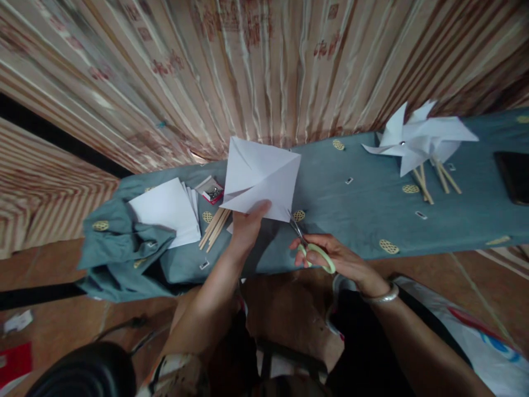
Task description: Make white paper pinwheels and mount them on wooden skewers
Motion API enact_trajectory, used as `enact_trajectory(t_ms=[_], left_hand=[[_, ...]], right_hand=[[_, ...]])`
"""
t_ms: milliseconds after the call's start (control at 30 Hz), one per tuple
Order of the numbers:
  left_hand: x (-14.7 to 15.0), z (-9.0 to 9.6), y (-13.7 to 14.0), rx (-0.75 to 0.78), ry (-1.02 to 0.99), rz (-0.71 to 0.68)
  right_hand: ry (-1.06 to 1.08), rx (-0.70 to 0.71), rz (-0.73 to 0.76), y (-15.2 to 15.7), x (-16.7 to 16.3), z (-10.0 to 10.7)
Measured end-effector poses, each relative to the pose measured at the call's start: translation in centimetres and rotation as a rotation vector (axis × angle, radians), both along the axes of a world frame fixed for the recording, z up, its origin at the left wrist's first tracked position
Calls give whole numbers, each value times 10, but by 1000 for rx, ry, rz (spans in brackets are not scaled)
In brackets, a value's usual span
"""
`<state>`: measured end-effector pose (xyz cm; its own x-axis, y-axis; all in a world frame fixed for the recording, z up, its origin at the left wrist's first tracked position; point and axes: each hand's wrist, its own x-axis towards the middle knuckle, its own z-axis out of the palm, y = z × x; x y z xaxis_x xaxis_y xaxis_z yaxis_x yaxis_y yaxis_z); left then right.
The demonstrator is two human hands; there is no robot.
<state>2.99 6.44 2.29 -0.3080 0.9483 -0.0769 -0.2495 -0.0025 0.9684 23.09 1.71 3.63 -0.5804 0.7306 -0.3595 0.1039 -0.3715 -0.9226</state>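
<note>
My left hand [248, 225] grips a square white sheet of paper [281, 179] by its near edge, thumb on top. Slits or creases run in from the sheet's corners toward its middle. In my right hand [330, 253] is a pair of scissors [321, 257] with light green handles, fingers through the loops. Its blade tips meet the paper's near right corner; how far they part is too small to tell. Just left of the sheet lie a small open box of pins [211, 190] and several wooden sticks [215, 227].
A stack of white paper [167, 212] rests at the left on the blue-grey cloth [351, 204]. White paper pinwheels [421, 137] on sticks lie at the right, near a dark phone-like object [514, 176]. A striped curtain [264, 71] hangs behind the narrow table.
</note>
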Motion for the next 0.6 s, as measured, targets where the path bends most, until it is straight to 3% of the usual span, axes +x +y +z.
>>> enact_trajectory(t_ms=[600], left_hand=[[5, -7, -4, 21, 119, -60]], right_hand=[[-44, 33, -33, -2, -3, 5]])
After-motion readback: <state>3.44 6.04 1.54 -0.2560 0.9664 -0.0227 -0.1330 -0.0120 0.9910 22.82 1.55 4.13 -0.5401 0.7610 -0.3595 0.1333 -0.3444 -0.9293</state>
